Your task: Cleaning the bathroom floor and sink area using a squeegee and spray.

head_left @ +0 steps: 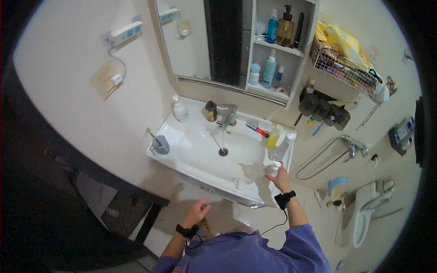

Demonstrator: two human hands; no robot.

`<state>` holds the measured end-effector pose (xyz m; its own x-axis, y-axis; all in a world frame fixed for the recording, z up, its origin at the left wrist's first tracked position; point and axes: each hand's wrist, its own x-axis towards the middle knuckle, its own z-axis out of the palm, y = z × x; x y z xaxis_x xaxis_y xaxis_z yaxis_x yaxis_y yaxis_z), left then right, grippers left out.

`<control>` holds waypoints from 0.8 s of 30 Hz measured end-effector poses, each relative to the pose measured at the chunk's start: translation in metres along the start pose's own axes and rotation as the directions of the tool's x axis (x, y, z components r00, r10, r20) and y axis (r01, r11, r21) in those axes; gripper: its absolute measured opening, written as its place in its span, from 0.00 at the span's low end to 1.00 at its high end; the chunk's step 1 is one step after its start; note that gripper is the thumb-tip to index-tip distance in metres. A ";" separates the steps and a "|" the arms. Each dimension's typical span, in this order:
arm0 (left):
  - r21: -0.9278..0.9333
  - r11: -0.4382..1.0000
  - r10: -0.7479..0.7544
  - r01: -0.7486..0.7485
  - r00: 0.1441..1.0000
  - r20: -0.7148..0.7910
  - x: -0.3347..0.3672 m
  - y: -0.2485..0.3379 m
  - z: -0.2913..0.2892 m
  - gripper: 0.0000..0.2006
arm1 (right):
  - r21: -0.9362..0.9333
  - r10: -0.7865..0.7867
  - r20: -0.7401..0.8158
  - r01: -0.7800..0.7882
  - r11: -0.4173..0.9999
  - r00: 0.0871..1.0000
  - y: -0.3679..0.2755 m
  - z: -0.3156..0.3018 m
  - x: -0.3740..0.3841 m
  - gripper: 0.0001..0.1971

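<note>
My right hand (279, 177) reaches over the right rim of the white washbasin (200, 166) and grips the lower end of a white bottle (282, 148) that leans on that rim. A yellow bottle (274, 135) stands just behind it. My left hand (197, 212) hangs below the basin's front edge, fingers loosely curled, holding nothing. Both wrists wear dark bands, and the right band has a cable running down from it.
A tap (227, 117), a soap pump (180, 109), a dark jar (210, 111) and a grey holder (160, 144) stand around the basin. Above hang a mirror (200, 36), open shelves of bottles (273, 50) and a wire basket (343, 66). A toilet (364, 211) is at the right.
</note>
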<state>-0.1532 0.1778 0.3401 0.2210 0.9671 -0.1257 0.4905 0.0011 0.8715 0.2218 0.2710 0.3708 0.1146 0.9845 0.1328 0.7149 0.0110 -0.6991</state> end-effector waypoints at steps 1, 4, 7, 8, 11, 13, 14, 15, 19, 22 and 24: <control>-0.059 0.998 0.029 -0.026 0.998 0.051 0.014 0.002 -0.014 0.18 | 0.039 0.186 -0.013 -0.185 0.982 0.982 -0.007 -0.003 -0.006 0.33; 0.018 0.999 0.033 -0.038 0.982 0.186 0.042 -0.004 -0.045 0.18 | 0.246 0.144 -0.355 -0.056 0.968 0.924 0.000 -0.007 -0.022 0.31; 0.124 0.980 0.114 -0.155 0.950 0.290 0.071 -0.007 -0.057 0.18 | 0.160 0.237 -0.348 -0.192 0.968 0.907 0.015 -0.010 -0.041 0.31; 0.129 0.979 0.112 -0.156 0.947 0.300 0.079 -0.012 -0.059 0.18 | 0.127 0.286 -0.297 -0.259 0.957 0.911 0.007 -0.007 -0.043 0.31; 0.121 0.970 0.152 -0.209 0.918 0.366 0.108 -0.012 -0.054 0.17 | 0.185 0.259 -0.437 -0.196 0.963 0.861 -0.008 0.011 -0.043 0.31; 0.066 0.979 0.155 -0.194 0.910 0.384 0.121 -0.009 -0.055 0.17 | 0.171 0.258 -0.462 -0.200 0.965 0.849 -0.003 0.019 -0.044 0.30; 0.036 0.967 0.219 -0.250 0.900 0.378 0.131 -0.017 -0.051 0.18 | 0.141 0.273 -0.466 -0.235 0.962 0.842 0.003 0.022 -0.048 0.30; 0.037 0.968 0.219 -0.250 0.901 0.374 0.143 -0.021 -0.051 0.18 | 0.112 0.285 -0.467 -0.264 0.958 0.837 0.007 0.027 -0.049 0.30; 0.128 0.969 0.179 -0.212 0.956 0.234 0.210 -0.027 -0.061 0.22 | 0.154 0.268 -0.495 -0.220 0.963 0.826 -0.013 0.039 -0.057 0.30; 0.121 0.982 0.131 -0.143 0.986 0.101 0.277 -0.029 -0.076 0.25 | 0.241 0.381 -0.530 -0.296 0.924 0.758 -0.030 0.042 -0.057 0.30; 0.127 0.992 0.000 -0.004 0.999 0.036 0.313 -0.035 -0.093 0.29 | 0.228 0.356 -0.516 -0.276 0.934 0.779 -0.027 0.049 -0.052 0.30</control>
<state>-0.1793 0.5039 0.3144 0.2515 0.9572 -0.1430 0.5925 -0.0355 0.8048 0.1622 0.2280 0.3485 0.6996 0.6809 0.2168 0.4789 -0.2216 -0.8494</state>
